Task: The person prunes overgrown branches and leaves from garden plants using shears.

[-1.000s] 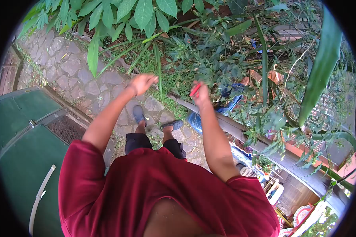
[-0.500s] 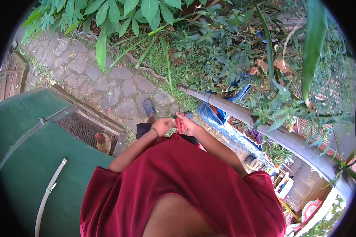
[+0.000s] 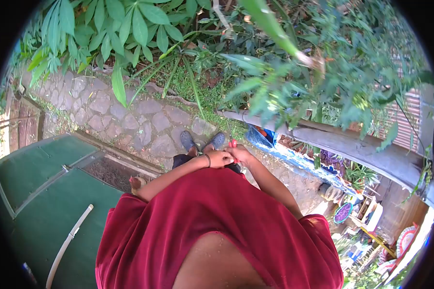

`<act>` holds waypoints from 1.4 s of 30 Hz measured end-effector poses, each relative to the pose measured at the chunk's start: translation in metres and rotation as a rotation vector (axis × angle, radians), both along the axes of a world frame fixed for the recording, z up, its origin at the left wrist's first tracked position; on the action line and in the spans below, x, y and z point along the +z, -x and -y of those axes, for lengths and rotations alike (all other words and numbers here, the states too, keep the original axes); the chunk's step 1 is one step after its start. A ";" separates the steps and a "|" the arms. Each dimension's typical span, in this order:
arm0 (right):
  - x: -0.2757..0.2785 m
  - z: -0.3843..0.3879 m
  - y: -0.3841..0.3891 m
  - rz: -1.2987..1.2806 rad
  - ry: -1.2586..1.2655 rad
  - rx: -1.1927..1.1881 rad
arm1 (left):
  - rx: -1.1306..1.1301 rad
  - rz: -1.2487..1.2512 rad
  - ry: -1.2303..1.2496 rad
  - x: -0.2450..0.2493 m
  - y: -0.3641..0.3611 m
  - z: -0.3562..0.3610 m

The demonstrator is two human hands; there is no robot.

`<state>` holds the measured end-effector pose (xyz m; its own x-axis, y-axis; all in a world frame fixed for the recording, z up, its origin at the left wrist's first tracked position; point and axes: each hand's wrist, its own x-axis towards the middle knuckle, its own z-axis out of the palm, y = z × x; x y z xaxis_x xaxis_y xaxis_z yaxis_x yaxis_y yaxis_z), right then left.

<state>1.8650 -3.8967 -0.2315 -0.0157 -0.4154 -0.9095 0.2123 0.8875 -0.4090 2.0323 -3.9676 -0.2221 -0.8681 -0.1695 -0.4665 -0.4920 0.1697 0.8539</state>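
Note:
Both hands meet in front of my dark red shirt (image 3: 217,202). My right hand (image 3: 242,155) is closed around a small tool with red handles (image 3: 233,143); its working end is hidden, so its exact kind cannot be made out. My left hand (image 3: 219,159), with a dark band at the wrist, is closed, and its fingertips touch or nearly touch the tool and the right hand. Whatever the left fingers may hold is too small to see. Below the hands, my feet in grey clogs (image 3: 188,140) stand on the stone path (image 3: 152,120).
A green-covered coop (image 3: 48,173) with a mesh opening stands at left, a chicken (image 3: 137,183) partly showing there. Leafy plants (image 3: 140,24) hang ahead. A grey pole (image 3: 332,138) crosses the right side above a blue-and-white edge (image 3: 294,161). Household items lie at lower right.
The view has shifted, and both feet now show. My hands have come closer together, the left now against the right and covering more of the red-handled tool. The chicken is more hidden behind my arm.

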 end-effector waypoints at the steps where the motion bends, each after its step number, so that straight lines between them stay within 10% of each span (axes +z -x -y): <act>1: -0.007 -0.013 0.015 0.006 0.006 -0.013 | -0.080 -0.044 -0.058 -0.002 0.005 -0.004; 7: -0.046 -0.123 0.121 -0.692 0.064 0.996 | -0.044 0.134 0.001 0.056 0.015 0.032; 13: -0.089 -0.302 0.178 -0.510 -0.327 1.200 | 0.184 0.113 0.094 0.040 0.001 0.059; 18: -0.015 -0.296 0.135 -0.670 -0.579 0.664 | 0.190 0.204 0.000 0.049 -0.012 0.079; 28: -0.011 -0.235 0.055 -0.726 -0.690 0.641 | -0.172 0.206 -0.017 0.003 -0.054 0.184; 37: 0.040 -0.119 -0.065 -0.392 -0.161 -0.438 | -0.119 0.015 -0.907 0.154 -0.042 0.271; 42: 0.089 -0.057 -0.096 -0.356 0.017 -0.569 | -0.119 -0.191 -1.477 0.228 0.016 0.260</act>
<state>1.9611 -3.8401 -0.1422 -0.5343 -0.2681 -0.8017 0.4945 0.6700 -0.5537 2.0162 -4.2279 0.0059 -0.9087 0.4163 -0.0302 -0.4016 -0.8525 0.3347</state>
